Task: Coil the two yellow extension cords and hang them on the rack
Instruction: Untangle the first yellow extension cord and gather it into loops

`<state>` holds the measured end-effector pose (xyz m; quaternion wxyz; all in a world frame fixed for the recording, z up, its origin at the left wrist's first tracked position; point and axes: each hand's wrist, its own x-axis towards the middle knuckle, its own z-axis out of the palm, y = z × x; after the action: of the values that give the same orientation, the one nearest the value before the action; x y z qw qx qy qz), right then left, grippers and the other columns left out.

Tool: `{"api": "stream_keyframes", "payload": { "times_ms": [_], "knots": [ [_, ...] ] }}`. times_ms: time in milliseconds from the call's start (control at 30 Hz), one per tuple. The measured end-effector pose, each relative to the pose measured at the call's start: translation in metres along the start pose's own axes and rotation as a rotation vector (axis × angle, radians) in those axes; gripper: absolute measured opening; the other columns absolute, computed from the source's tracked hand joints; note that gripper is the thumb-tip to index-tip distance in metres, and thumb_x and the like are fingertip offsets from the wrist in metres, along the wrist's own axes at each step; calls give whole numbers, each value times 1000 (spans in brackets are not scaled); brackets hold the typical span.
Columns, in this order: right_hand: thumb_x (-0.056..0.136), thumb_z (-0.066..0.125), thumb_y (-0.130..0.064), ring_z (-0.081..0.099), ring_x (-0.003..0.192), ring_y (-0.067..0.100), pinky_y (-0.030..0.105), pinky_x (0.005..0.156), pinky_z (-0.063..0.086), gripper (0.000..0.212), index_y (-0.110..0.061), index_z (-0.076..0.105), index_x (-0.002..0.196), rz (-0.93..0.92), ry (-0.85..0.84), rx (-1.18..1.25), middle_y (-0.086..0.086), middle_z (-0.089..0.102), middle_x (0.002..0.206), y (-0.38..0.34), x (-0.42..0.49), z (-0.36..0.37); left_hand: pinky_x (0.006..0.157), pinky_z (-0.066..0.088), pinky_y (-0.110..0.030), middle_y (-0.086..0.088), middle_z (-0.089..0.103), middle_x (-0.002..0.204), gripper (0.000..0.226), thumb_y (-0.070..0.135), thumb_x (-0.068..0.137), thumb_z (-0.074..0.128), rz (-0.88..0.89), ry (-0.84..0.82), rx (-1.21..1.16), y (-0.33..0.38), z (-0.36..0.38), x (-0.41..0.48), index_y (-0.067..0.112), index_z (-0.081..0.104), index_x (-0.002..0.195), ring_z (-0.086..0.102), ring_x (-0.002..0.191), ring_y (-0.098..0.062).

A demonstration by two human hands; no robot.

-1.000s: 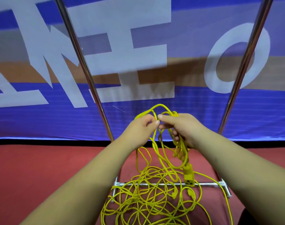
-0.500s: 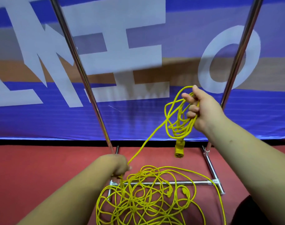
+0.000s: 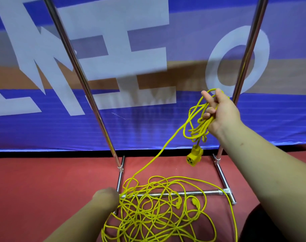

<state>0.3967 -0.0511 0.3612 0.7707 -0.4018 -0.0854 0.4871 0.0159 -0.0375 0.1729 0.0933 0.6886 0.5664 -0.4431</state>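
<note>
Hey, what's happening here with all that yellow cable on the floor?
A person is winding up a yellow extension cord by hand. The right hand, raised near the right pole of the metal rack, holds a small bunch of loops with the socket end dangling below. A strand runs down to the left hand, which seems to grip it low by the base bar. Most of the cord lies in a tangle on the red floor.
</note>
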Motion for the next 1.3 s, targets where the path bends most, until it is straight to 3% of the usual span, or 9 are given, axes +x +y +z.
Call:
{"api": "stream_keyframes", "payload": {
  "times_ms": [233,367,500,700,800,933,1100,1200,1300],
  "knots": [
    [107,57,-39,26,37,3,18,38,29,28,-26,50,83,140,-287,-191,3,78,122,4,-20,17,95,54,-38,-18,71,125,63,52,107,47,103,83,-254,27,-24,-14,-2,62,135,70,117,-36],
    [106,57,-42,22,35,3,17,37,22,32,-24,48,81,222,-483,-354,6,78,124,4,-36,28,110,46,-37,-17,51,153,83,59,96,64,268,286,-488,60,-36,-7,7,37,154,53,138,-34],
    [103,59,-45,21,33,2,17,38,15,32,-22,52,82,275,-569,-404,4,80,106,2,-47,32,125,27,-34,-13,19,172,105,57,91,71,450,387,-692,97,-46,-8,18,9,167,26,158,-27],
    [103,58,-46,26,27,3,16,35,13,32,-22,59,81,316,-597,-269,-2,76,78,-12,-48,26,115,44,-39,-4,52,155,84,39,85,79,711,294,-861,129,-50,1,34,37,158,53,139,-23],
    [105,55,-48,28,27,3,15,33,15,35,-23,60,81,327,-600,-206,-5,74,71,-19,-42,18,97,53,-32,4,68,124,54,34,91,78,764,187,-920,136,-51,3,28,55,139,64,103,-9],
    [105,54,-50,32,27,3,16,32,17,35,-24,61,84,327,-616,-91,-7,71,67,-31,-32,9,68,41,-8,16,58,86,21,16,103,64,803,11,-686,139,-44,8,13,65,125,53,64,13],
    [105,58,-50,31,29,3,16,32,19,34,-24,61,84,275,-524,-73,-8,65,64,-36,-23,4,57,41,-21,10,53,72,29,38,107,54,688,100,-543,131,-35,17,17,72,116,45,60,-4],
    [102,64,-48,29,33,3,18,33,20,32,-23,61,82,218,-368,-118,-8,59,65,-31,-19,6,75,56,-34,0,67,81,32,38,108,55,584,75,-821,129,-41,22,13,67,93,59,68,-14],
    [101,66,-48,30,37,4,19,35,21,32,-23,60,83,174,-205,-216,-8,56,63,-21,-9,6,64,57,-33,-7,68,82,29,32,110,52,469,106,-1230,126,-64,7,12,56,90,65,62,-16]
  ]
}}
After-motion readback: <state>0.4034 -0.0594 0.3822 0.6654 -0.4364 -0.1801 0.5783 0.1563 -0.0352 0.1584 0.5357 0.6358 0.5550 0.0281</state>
